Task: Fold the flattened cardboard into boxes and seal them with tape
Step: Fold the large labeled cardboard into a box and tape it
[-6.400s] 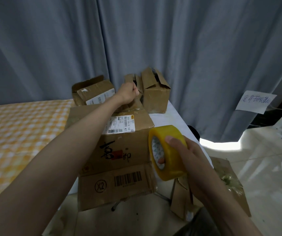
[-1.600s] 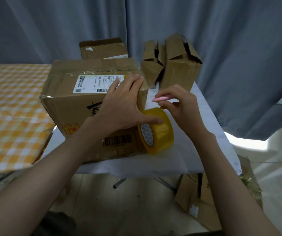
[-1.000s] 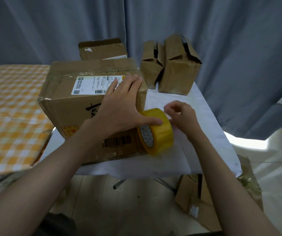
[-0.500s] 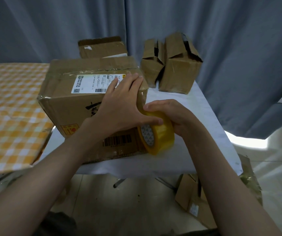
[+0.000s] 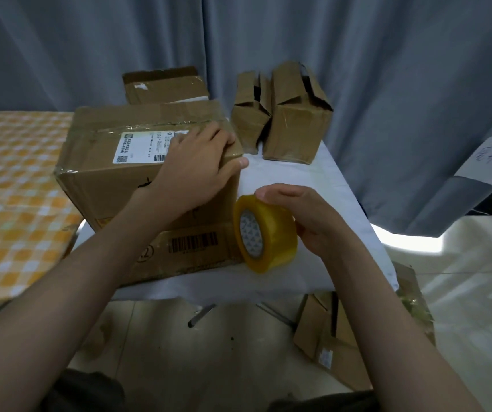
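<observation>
One tape roll (image 5: 264, 234) gripped in right hand (image 5: 310, 218); left hand (image 5: 192, 171) flat on box (image 5: 105, 179).

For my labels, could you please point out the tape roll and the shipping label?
tape roll (image 5: 271, 233), head view, yellow outer band.
shipping label (image 5: 143, 147), head view, white printed face.

Left hand (image 5: 192, 168) flat, right hand (image 5: 307, 215) curled

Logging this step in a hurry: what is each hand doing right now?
Left hand: open, fingers flat on the top corner of the big box.
Right hand: curled round the tape roll, holding it.
</observation>
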A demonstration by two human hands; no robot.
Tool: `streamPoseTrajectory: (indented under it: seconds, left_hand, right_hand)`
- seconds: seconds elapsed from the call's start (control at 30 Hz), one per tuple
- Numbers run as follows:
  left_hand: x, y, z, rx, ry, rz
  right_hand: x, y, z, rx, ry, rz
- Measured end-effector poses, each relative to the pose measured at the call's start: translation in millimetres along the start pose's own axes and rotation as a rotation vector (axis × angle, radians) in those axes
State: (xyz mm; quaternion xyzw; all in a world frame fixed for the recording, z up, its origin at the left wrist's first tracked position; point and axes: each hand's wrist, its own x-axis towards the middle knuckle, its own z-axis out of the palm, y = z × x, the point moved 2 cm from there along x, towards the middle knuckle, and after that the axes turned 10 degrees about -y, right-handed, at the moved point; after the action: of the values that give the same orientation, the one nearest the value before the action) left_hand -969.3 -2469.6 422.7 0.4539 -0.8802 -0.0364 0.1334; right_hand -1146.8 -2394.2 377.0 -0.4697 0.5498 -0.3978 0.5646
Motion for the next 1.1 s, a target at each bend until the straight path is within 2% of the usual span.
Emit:
streamPoseTrajectory:
  seconds: [0.13, 0.33, 0.43, 0.53, 0.63, 0.73, 0.9, 1.1]
  left_hand:
    - [14, 4, -6, 0.123, 0.042, -0.015]
    - [18, 2, 0, 0.122, 0.104, -0.007]
    - [14, 2, -1, -0.029, 0.143, -0.016]
    - [-1, 13, -6, -0.237, 0.24, 0.131]
    - [-14, 34, -1, -0.22, 0.115, 0.219]
    - [-14, 44, 9, -0.341, -0.016, 0.107]
    - [-11, 49, 18, -0.481, 0.002, -0.033]
    - [-10, 52, 22, -0.51, -0.03, -0.069]
  right_hand:
    - [-5, 2, -5, 0.054, -0.032, 0.012]
    - [-10, 8, -4, 0.04, -0.072, -0.112]
    - [-10, 9, -4, 0.007, -0.07, -0.146]
    - [-10, 9, -7, 0.01, -0.059, -0.179]
    - [-10, 9, -11, -0.006, -0.043, -0.181]
    - [-12, 10, -12, -0.04, -0.014, -0.181]
    - [-15, 10, -13, -0.054, 0.033, -0.202]
    - [-17, 12, -10, -0.066, 0.107, -0.225]
